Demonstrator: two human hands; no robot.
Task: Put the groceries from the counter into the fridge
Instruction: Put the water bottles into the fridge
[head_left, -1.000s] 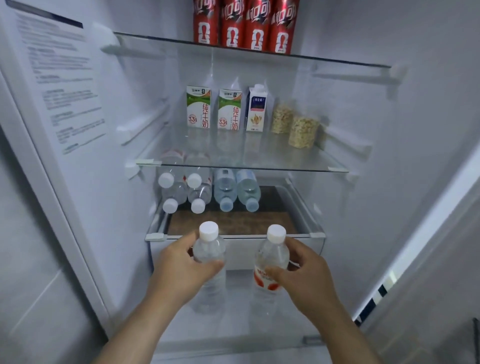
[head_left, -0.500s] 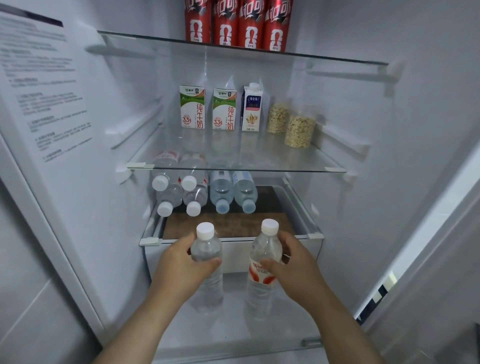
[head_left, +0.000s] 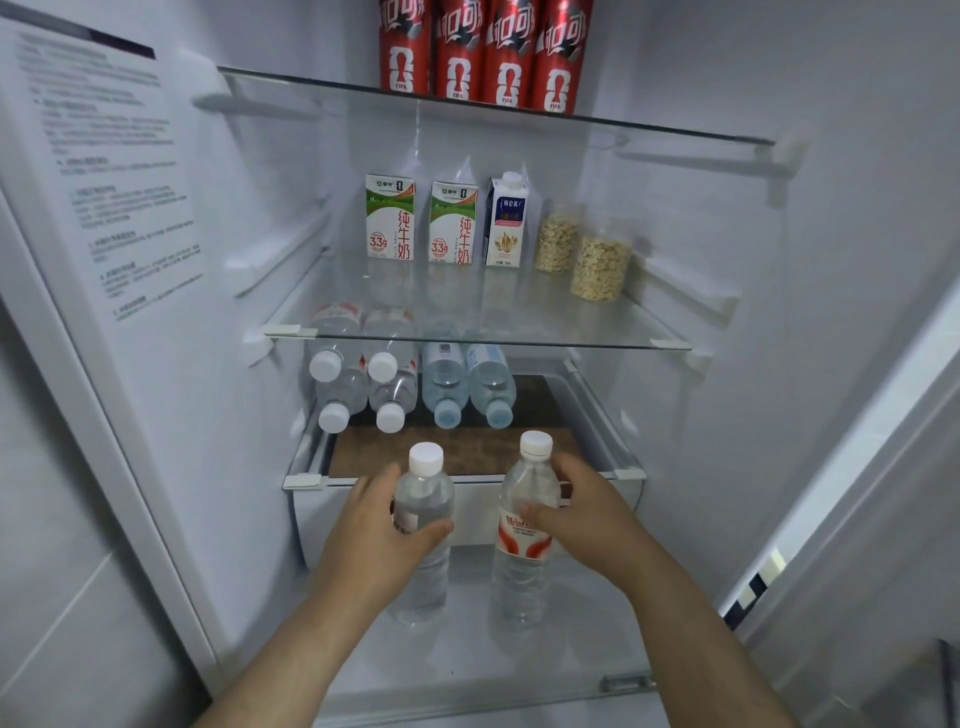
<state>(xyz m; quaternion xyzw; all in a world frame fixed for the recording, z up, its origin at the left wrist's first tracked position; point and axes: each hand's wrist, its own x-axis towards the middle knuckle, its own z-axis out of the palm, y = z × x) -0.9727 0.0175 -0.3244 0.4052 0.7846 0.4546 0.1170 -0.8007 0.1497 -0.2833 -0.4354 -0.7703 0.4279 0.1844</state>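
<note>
Down on the bottom glass shelf (head_left: 467, 670) of the fridge, from my head cam: left hand (head_left: 374, 530) wrapped round a clear ribbed plastic bottle (head_left: 423, 519), right hand (head_left: 582, 514) gripping the red-labelled bottle (head_left: 524, 540) just beside it. Both upright, white screw caps. Behind them, more smooth bottles (head_left: 395, 384) lie stacked on the drawer (head_left: 467, 499).

I see two clear water bottles with white caps, both upright inside the fridge (head_left: 857, 260) — the left bottle (head_left: 423, 525) label mostly hidden, the right bottle (head_left: 524, 525) showing a red-and-white label — near each other, apart.
</note>
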